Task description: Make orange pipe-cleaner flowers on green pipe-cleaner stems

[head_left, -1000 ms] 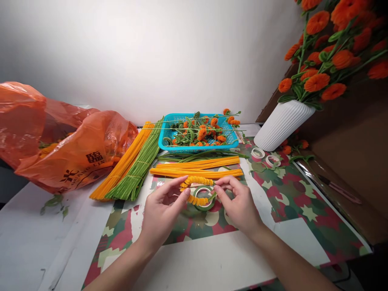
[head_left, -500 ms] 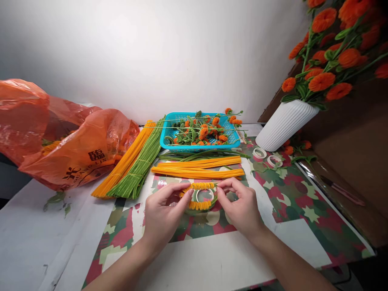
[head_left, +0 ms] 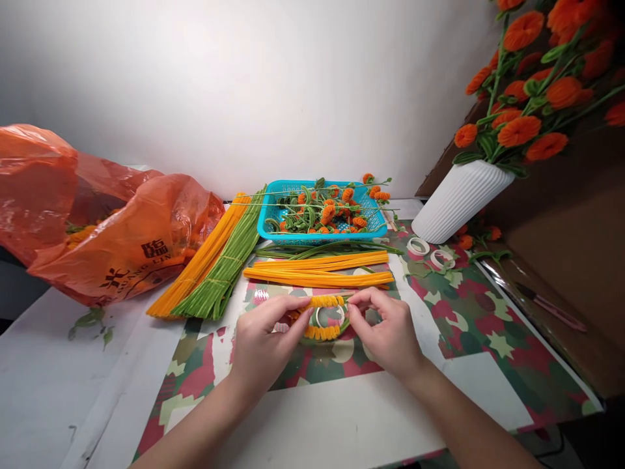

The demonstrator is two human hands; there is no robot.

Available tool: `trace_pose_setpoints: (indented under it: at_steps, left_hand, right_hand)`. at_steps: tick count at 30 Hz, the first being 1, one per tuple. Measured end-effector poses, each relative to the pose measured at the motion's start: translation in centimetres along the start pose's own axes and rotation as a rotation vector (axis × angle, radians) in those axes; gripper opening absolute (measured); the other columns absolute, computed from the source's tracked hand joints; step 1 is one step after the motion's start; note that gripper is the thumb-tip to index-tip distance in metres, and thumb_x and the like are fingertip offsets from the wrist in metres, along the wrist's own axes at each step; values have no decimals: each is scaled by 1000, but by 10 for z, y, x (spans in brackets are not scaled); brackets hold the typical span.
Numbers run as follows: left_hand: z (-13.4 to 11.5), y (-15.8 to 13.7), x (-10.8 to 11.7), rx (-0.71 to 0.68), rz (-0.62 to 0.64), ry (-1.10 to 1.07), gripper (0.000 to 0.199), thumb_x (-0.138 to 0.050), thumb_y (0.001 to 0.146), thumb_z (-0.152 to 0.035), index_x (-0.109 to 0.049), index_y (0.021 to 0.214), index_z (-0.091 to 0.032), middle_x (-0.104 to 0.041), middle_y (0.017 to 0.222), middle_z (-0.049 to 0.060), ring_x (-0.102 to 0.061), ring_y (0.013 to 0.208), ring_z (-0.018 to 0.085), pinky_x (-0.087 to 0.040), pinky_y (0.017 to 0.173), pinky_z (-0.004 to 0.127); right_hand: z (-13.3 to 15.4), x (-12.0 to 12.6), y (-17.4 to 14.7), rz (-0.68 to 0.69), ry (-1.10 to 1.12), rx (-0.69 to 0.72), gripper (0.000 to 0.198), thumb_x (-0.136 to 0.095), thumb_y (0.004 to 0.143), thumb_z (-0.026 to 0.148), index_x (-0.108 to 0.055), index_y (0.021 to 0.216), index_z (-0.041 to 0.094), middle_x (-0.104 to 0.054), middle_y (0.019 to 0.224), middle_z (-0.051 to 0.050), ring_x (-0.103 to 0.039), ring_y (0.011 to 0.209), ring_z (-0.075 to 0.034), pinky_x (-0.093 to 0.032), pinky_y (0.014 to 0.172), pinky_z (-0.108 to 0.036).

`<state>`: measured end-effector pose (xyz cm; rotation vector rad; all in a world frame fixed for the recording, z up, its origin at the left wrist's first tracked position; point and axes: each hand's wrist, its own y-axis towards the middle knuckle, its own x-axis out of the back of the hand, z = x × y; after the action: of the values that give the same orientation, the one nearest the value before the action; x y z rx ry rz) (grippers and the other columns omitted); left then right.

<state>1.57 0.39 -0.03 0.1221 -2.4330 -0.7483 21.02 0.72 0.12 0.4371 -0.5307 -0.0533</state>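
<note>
Between my two hands is a loop of coiled yellow pipe cleaner [head_left: 324,333] threaded on a green stem. My left hand [head_left: 266,342] pinches the coil's left side between thumb and fingers. At the loop's right end, my right hand [head_left: 385,329] is closed on the thin green stem. A white tape roll [head_left: 319,316] shows through the loop, lying on the table beneath. Just beyond my hands lie bundles of straight yellow pipe cleaners [head_left: 317,279]. My fingers partly hide the coil's left end and the stem's tip.
A blue basket [head_left: 322,238] holds orange pipe-cleaner flowers. Left of it lie yellow [head_left: 200,257] and green bundles [head_left: 227,264], then an orange plastic bag [head_left: 146,241]. A white vase [head_left: 459,202] of orange flowers stands at right, near two tape rolls [head_left: 418,247] and a pink-handled tool [head_left: 559,311].
The coiled loop and my left hand have shifted very slightly to the right. Both hands keep their pinch, and the other things stay where they were.
</note>
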Motion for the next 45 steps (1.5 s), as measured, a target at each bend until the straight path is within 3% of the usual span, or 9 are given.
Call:
trace_pose_setpoints:
  at_steps: [6, 9, 14, 19, 26, 35, 45]
  left_hand:
    - [0, 0, 0, -83, 28, -1, 10, -68, 80, -13, -69, 90, -17, -73, 76, 0, -64, 64, 10, -53, 59, 19]
    - [0, 1, 1, -33, 30, -1, 10, -68, 80, -14, -70, 89, -17, -73, 77, 0, -64, 64, 10, -53, 60, 19]
    - [0, 1, 0, 45, 70, -73, 25, -64, 83, -15, -68, 107, -20, -74, 93, 2, -67, 72, 12, -54, 61, 20]
    - [0, 1, 1, 65, 102, -123, 18, -65, 83, -15, -72, 99, -22, -75, 85, 0, -67, 68, 12, -53, 59, 21]
    - [1, 2, 2, -5, 94, -85, 15, -65, 83, -13, -71, 95, -19, -75, 81, 2, -66, 67, 13, -52, 59, 22]
    - [-3, 1, -1, 43, 20, -8, 14, -65, 82, -18, -71, 95, -18, -74, 79, 3, -66, 63, 14, -53, 55, 23]
    - [2, 0, -4, -149, 85, 136, 14, -60, 84, -12, -69, 95, -16, -73, 82, 6, -69, 71, 16, -56, 62, 24]
  right_hand:
    - [1, 3, 1, 45, 47, -39, 8, -57, 80, 13, -60, 77, 19, -64, 66, 3, -59, 59, -10, -47, 58, -20]
    - [3, 5, 2, 67, 104, -130, 7, -57, 83, 17, -60, 77, 19, -63, 64, 3, -60, 59, -11, -48, 59, -21]
    - [5, 5, 4, 67, 141, -204, 7, -58, 84, 22, -60, 77, 19, -63, 66, 1, -59, 59, -12, -47, 56, -22]
    - [6, 6, 3, 86, 134, -183, 8, -56, 85, 22, -60, 78, 19, -62, 65, 2, -61, 63, -13, -49, 62, -24]
    - [4, 6, 4, 86, 111, -133, 8, -56, 85, 18, -60, 77, 19, -62, 65, 2, -58, 60, -11, -46, 59, -21]
    - [4, 3, 3, 60, 41, -97, 8, -55, 83, 16, -59, 78, 20, -63, 67, 2, -58, 60, -12, -47, 57, -21]
    - [5, 2, 0, 90, 19, -41, 9, -52, 85, 15, -58, 80, 21, -65, 68, 1, -59, 61, -13, -46, 56, -22]
